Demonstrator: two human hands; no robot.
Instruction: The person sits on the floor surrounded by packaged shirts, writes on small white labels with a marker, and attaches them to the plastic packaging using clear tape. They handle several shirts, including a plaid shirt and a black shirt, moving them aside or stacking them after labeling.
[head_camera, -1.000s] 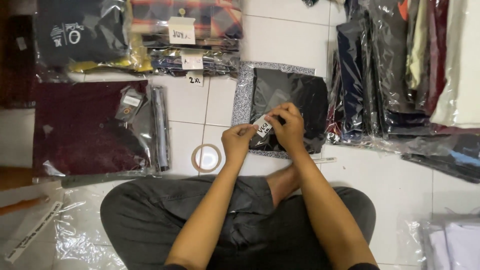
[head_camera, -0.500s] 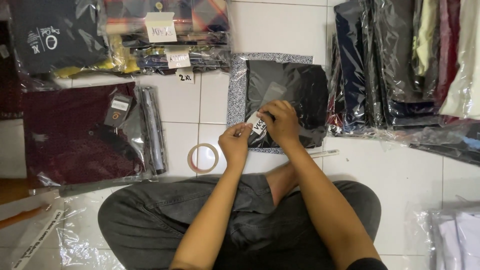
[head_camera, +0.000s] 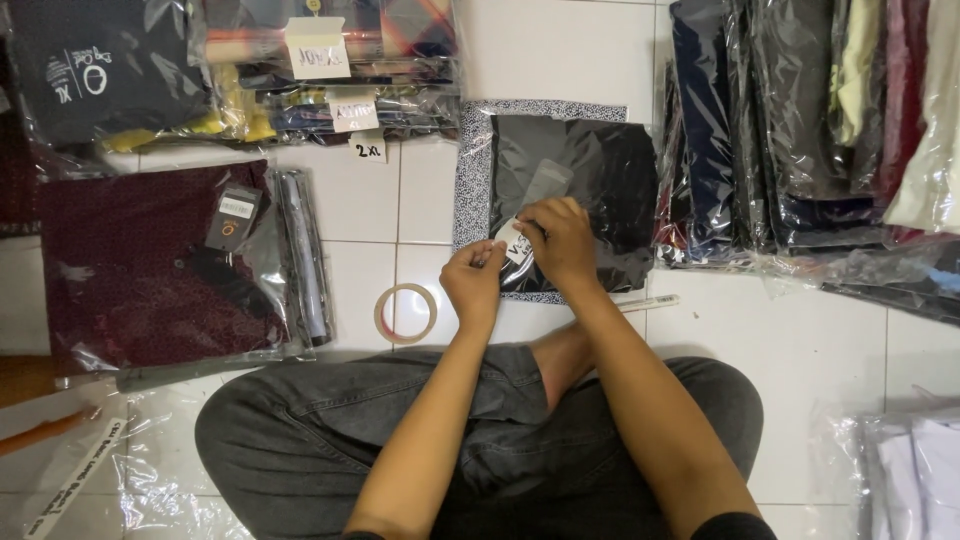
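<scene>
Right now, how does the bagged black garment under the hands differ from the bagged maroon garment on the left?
The black garment is plain, with a speckled grey-white border showing along its bag; the maroon garment has a fine dotted pattern. The left hand and right hand press a white label onto the black one; the maroon one lies untouched and carries a dark hang tag. Both lie flat, folded, in clear plastic.

Bagged shirt (head_camera: 590, 180) on floor (head_camera: 800, 340) ahead of knees, tape roll (head_camera: 405, 313) left of it, bagged stacks (head_camera: 800, 130) right, label (head_camera: 517, 240) on shirt

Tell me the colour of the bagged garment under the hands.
Black garment, in a clear bag with a speckled black-and-white border; head view shows it.
</scene>
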